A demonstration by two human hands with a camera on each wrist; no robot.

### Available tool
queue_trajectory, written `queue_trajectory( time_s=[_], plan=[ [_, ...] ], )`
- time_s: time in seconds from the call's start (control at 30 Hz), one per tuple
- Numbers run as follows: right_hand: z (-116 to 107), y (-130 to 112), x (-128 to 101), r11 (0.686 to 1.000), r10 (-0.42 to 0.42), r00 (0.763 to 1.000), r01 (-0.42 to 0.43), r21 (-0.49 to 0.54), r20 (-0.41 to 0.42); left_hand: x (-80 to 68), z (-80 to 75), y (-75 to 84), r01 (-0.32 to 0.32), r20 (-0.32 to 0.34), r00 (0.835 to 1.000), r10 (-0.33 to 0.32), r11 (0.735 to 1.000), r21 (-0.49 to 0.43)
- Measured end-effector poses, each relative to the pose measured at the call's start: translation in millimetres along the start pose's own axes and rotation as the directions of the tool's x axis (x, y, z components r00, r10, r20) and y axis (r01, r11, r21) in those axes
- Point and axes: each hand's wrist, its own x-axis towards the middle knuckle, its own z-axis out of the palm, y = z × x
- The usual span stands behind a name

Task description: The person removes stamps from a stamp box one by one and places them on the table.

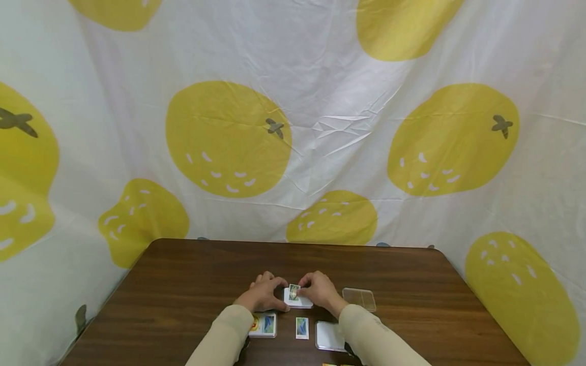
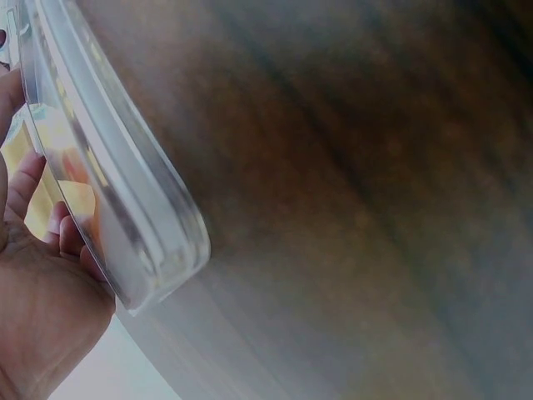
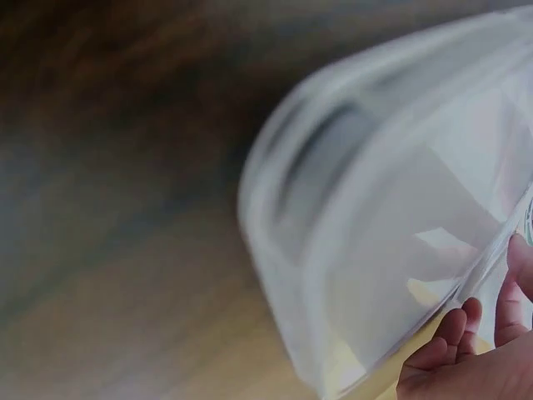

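Both hands meet at the middle of the brown table. My left hand grips the left side of a small clear plastic case. That case fills the left wrist view as a rounded clear edge, with my palm and curled fingers beside it. My right hand pinches a small picture card that stands over the case. In the right wrist view the case is blurred and close, and my curled fingertips lie at its lower edge.
A clear lid lies to the right of the hands. Near the front edge lie a pile of picture cards, a single card and a white case half. A white and yellow fruit-print cloth hangs behind the table.
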Motion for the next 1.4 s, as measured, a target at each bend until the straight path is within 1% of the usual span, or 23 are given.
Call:
queue_trajectory(
  time_s=[0.27,0.67,0.8,1.03,1.4],
  plan=[
    [0.0,0.5,-1.8,0.989,0.035,0.999,-0.038,0.141,0.024,0.4,0.7,-0.2,0.003,0.000,1.000,-0.003,1.000,0.004],
    [-3.1,2.7,-1.7,0.965,0.067,0.996,-0.077,0.252,0.051,2.7,1.1,-1.8,0.027,0.013,1.000,-0.027,1.000,-0.001],
    [-5.5,2.2,-3.7,0.955,0.063,0.996,-0.079,0.285,0.063,3.4,1.5,-1.8,0.035,0.018,0.999,-0.035,0.999,-0.001],
    [-9.9,4.1,-7.5,0.946,0.038,0.997,-0.057,0.320,0.065,2.7,1.0,-0.3,0.013,0.007,1.000,-0.013,1.000,0.015],
    [-17.1,2.7,-13.6,0.934,0.054,0.996,-0.075,0.351,0.068,4.9,3.3,-2.0,-0.002,0.002,1.000,0.002,1.000,0.014]
  ],
)
